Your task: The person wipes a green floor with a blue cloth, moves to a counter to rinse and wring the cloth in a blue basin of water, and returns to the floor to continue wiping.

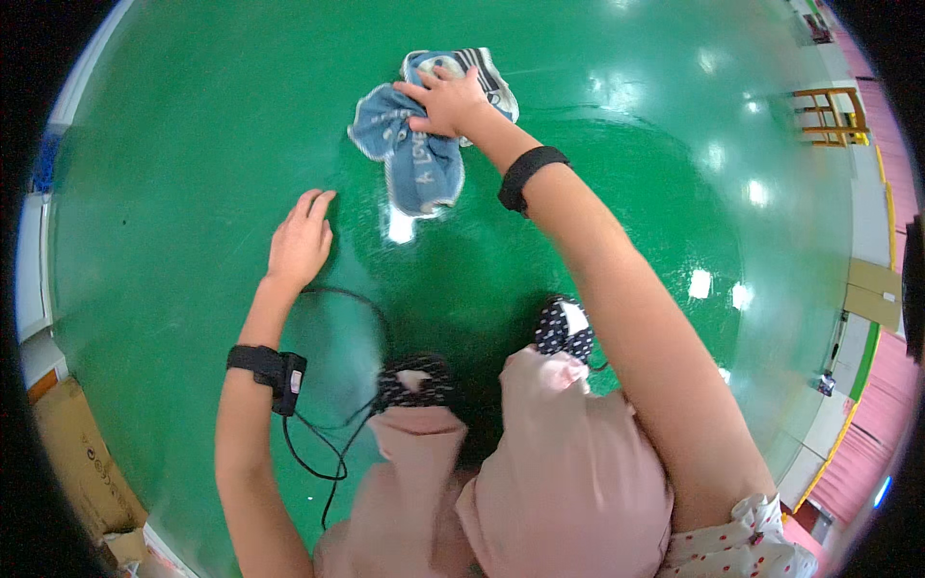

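Observation:
My right hand (451, 101) lies flat with spread fingers on top of a blue and white patterned cloth (424, 169). Crumpled and partly folded, the cloth rests on the glossy green floor (193, 222) ahead of me, its upper part covered by the hand. My left hand (303, 241) is nearer to me, to the left of the cloth and apart from it. Its fingers are stretched out close to the floor, and it holds nothing.
A black cable (337, 462) trails from a small black device (287, 383) strapped to my left forearm. My dark patterned shoes (554, 332) are below the cloth. At the far right stands a wooden stool (829, 116); a cardboard box (82, 453) sits at the lower left.

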A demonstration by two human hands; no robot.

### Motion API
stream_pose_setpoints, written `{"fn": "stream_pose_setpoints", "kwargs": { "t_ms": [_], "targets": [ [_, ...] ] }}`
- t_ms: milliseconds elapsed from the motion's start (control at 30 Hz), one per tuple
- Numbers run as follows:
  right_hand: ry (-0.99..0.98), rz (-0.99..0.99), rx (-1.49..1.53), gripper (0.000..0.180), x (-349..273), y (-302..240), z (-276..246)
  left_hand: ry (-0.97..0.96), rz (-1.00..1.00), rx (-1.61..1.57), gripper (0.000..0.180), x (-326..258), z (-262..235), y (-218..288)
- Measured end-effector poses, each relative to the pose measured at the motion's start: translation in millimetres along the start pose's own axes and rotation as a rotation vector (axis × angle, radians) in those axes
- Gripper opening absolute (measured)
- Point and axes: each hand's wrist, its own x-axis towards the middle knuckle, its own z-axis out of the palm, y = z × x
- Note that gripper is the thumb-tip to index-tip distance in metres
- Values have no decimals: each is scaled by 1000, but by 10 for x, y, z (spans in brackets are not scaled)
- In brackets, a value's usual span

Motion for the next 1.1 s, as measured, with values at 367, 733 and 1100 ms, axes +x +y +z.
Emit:
{"fn": "stream_pose_setpoints", "kwargs": {
  "t_ms": [367,733,1100],
  "targets": [
    [56,637,359,63,-1028,2832,816,-163,197,308,51,495,-150,670],
    [224,1299,345,56,-4752,4250,2783,1,161,313,58,237,200,440],
    [458,851,682,43,-2833,3067,1374,258,111,294,51,285,382,516]
  ]
}}
